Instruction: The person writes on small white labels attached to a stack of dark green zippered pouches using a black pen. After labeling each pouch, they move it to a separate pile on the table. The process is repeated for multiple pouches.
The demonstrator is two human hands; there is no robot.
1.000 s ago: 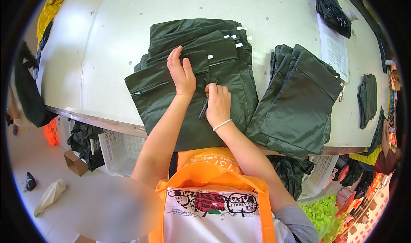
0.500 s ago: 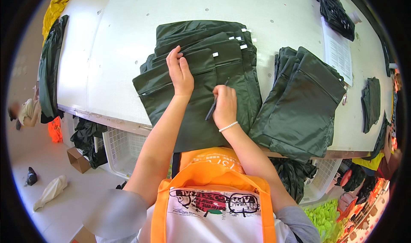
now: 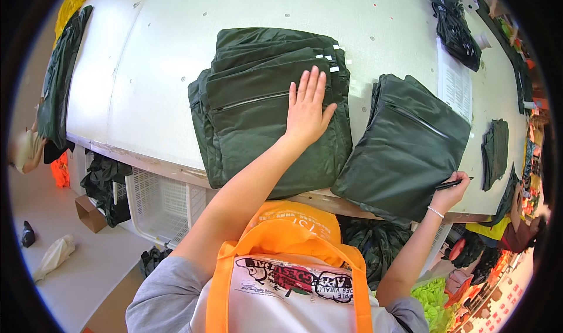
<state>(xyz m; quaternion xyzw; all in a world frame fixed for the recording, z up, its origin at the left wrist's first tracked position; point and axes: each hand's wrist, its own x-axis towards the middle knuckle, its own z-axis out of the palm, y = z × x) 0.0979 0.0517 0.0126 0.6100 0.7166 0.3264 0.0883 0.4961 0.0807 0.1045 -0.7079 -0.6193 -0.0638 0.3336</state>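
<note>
Black and slim, a pen (image 3: 449, 184) is gripped in the curled fingers of the right hand (image 3: 448, 197), which is held at the near right corner of the right pile (image 3: 399, 157). Whether the fabric is also pinched there cannot be told. The wrist behind it is ringed by a white beaded bracelet (image 3: 436, 212).

The left hand (image 3: 308, 110) is laid open and flat, fingers extended and thumb spread, on the right part of the left pile (image 3: 264, 136); nothing is gripped by it. Both piles are made up of dark green fabric pieces, stacked unevenly on the near side of a pale table (image 3: 146, 69). The top piece on the left is crossed by a zip (image 3: 252, 101), and another slanting zip (image 3: 419, 123) is seen on the right one. Small white tags (image 3: 334, 69) are shown at the far right edge of the left pile.

Farther right, a smaller dark green stack (image 3: 495, 154) is placed near the table's edge. Beyond the right pile, a printed sheet (image 3: 455, 89) is partly covered by a black bundle (image 3: 454, 31). Below the table's near edge, at left, a white crate (image 3: 155, 207) is seen beside a cardboard box (image 3: 91, 214) on the floor.
</note>
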